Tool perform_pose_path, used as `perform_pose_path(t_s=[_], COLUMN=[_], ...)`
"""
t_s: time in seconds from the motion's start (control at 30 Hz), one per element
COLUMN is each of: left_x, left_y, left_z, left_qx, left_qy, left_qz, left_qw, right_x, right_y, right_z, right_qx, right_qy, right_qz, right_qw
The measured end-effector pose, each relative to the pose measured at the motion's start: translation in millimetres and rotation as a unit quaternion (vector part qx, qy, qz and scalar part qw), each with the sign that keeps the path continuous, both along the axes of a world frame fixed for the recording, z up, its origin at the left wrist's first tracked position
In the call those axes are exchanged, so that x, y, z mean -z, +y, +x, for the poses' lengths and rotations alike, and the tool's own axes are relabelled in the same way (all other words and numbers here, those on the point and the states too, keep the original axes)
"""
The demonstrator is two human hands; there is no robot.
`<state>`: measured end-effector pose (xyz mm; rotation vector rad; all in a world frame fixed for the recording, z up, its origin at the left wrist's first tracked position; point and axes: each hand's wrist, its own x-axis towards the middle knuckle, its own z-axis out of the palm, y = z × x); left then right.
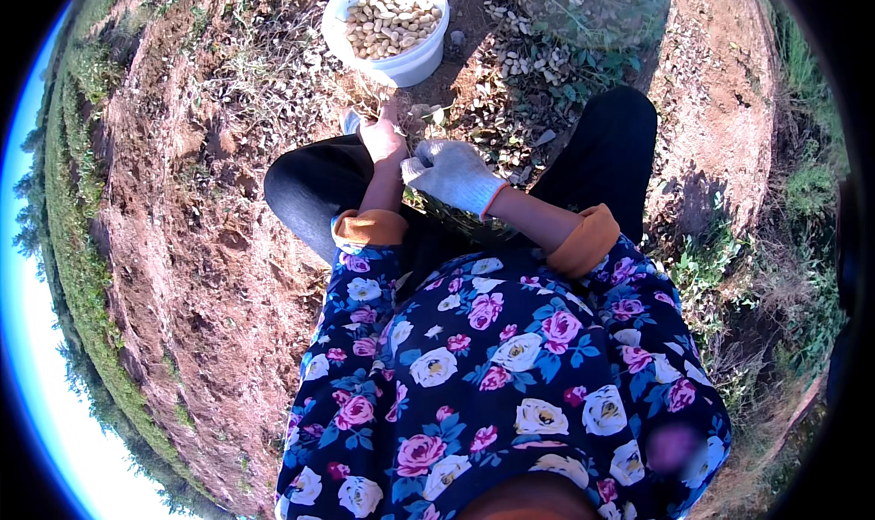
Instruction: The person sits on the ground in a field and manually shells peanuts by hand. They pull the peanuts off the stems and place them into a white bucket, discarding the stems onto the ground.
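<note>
Head view: Field soil (173,247), reddish and littered with dry leaves, surrounds a person whose bent knees stand apart; both hands meet between them, nearer the left knee.
Floral top (510,356): Dark cloth with pink and white roses fills the lower middle; its orange cuffs (583,242) are turned back, leaving both forearms bare.
Dark trousers (602,146): The legs frame the working space; the step in hand, as judged from the pose, is close two-handed handling of plant matter.
Plant heap (592,19): Leafy green growth lies beyond the right knee, partly veiled by a hazy patch.
White bucket (424,67): Standing upright on the soil beyond the hands, it is well filled with pale pods (392,23); the next move probably calls for keeping the hands steady and the way to its rim free.
Right hand (456,175): Gloved in pale knit; the grip looks narrow, its fingers curled beside the left wrist, but whether anything lies within cannot be told.
Left hand (383,142): Bare, reaching toward the bucket; the grip seems narrow, though how far it closes, and on what, cannot be told.
Green stems (465,226): Leafy strands lie below the right wrist, between the legs.
Dry strands (360,90): Thin, straw-coloured pieces show between the left fingertips and the bucket; contact is unclear.
</note>
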<state>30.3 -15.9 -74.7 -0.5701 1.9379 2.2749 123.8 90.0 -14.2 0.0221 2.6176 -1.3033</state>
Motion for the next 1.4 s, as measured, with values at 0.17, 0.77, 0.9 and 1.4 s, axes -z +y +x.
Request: perform_pose_path(t_s=[0.17,0.77,0.9,1.4], left_x=[30,-45,-14,37], left_y=[-10,21,3,2], left_z=[-1,21,10,-4], left_qx=[0.058,0.122,0.158,-0.018], left_qy=[0.055,-0.060,-0.040,-0.026], left_qz=[-0.161,0.206,0.200,0.107], left_qw=[0.984,0.969,0.966,0.994], right_x=[0,22,29,3], right_y=[-2,47,44,34], right_z=[9,6,-3,16], right_qx=[0.040,0.072,0.017,0.061], right_qy=[-0.060,-0.034,0.001,-0.020], right_qz=[-0.122,-0.178,-0.133,-0.080], right_qw=[0.990,0.981,0.991,0.995])
